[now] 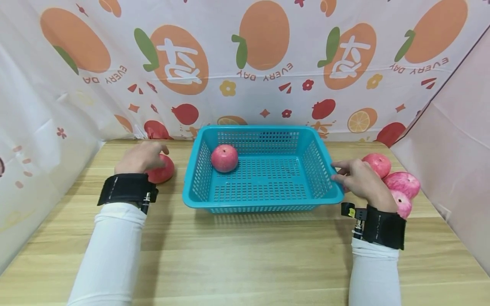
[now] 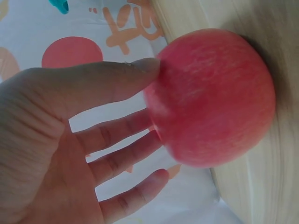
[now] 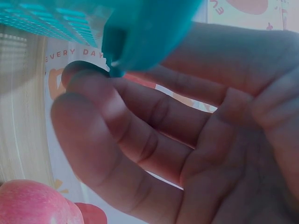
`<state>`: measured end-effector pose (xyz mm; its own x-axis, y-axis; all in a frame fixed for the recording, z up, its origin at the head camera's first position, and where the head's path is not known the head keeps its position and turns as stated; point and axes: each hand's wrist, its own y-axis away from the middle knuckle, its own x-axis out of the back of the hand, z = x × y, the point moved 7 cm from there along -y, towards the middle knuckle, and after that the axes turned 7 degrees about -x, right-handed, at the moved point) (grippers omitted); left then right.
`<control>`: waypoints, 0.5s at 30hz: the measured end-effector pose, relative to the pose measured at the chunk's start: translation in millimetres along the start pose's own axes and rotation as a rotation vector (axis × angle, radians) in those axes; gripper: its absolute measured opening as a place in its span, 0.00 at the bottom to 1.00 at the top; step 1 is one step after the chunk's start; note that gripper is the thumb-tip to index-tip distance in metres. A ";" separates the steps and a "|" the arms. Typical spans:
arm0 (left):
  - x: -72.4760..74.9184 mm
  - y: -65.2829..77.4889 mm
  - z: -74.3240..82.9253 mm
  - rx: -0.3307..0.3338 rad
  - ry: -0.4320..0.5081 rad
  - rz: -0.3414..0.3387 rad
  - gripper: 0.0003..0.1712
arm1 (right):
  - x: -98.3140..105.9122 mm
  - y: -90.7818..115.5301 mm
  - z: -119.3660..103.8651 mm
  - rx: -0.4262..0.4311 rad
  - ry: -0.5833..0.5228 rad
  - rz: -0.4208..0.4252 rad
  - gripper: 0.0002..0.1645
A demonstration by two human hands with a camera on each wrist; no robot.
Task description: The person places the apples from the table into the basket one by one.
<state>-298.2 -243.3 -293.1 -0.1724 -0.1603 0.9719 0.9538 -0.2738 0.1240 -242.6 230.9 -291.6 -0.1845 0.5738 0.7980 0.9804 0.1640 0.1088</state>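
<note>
A red apple (image 1: 163, 169) rests on the table at the left. My left hand (image 1: 139, 157) grips it, and in the left wrist view the thumb (image 2: 117, 77) lies against its near side while some fingertips pass behind it. The turquoise plastic basket (image 1: 264, 205) stands in the middle, with one apple (image 1: 224, 158) inside near its left wall. My right hand (image 1: 361, 180) pinches the basket's right rim, the thumb on top and the other fingers curled beneath, as the right wrist view shows from below.
To the right of the right hand sits a cluster of apples: one at the back (image 1: 377, 163), a streaked one (image 1: 403, 183) and a paler one (image 1: 402, 204) partly hidden by the wrist. A fruit-printed cloth (image 1: 214, 63) hangs behind the wooden table (image 1: 245, 263).
</note>
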 end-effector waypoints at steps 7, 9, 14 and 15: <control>-3.7 -0.8 -2.4 0.016 0.035 -0.035 0.26 | 0.5 0.3 -0.3 0.006 0.013 0.007 0.28; -4.7 -0.1 -2.3 0.028 0.051 -0.044 0.27 | 0.3 0.2 -0.4 0.010 0.013 0.008 0.28; -7.6 1.5 -3.6 0.049 0.084 -0.054 0.29 | -0.5 -0.4 -1.4 0.024 0.012 0.011 0.27; -8.9 1.7 -4.1 0.055 0.094 -0.063 0.29 | -0.6 -0.4 -1.5 0.024 0.012 0.011 0.27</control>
<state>-296.0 -246.3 -302.3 -0.2520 -0.2335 0.9391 0.9520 -0.2343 0.1972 -242.8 229.3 -291.2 -0.1727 0.5663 0.8059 0.9805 0.1768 0.0859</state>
